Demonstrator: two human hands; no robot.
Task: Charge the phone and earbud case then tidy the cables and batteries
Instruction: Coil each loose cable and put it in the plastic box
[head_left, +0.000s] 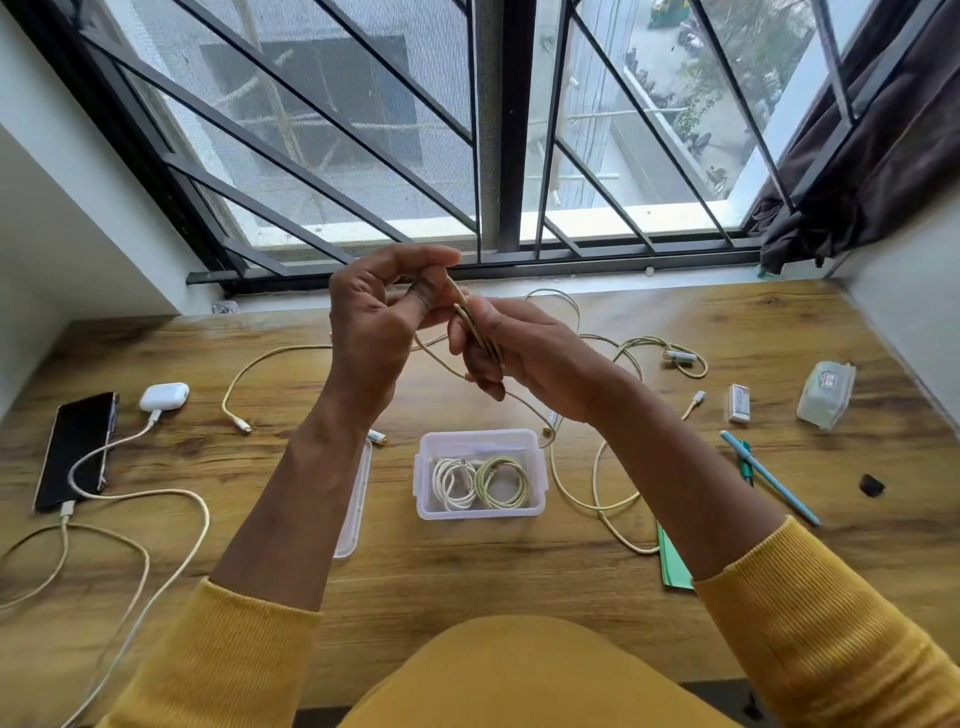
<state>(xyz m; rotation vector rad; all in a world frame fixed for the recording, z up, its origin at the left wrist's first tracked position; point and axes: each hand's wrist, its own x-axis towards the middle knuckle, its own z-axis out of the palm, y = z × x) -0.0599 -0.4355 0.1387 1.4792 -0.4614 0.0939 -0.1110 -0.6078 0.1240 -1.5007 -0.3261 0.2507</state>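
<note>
Yellow cable (475, 325) looped between hands, above table (519, 571)

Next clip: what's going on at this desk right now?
A person is winding a yellowish cable into loops, both the left hand and the right hand holding it above the wooden desk. Two coiled cables already lie in the clear plastic box. The phone and white earbud case sit at the left with cables plugged in. At least one battery and other cables are still loose on the desk.
</note>
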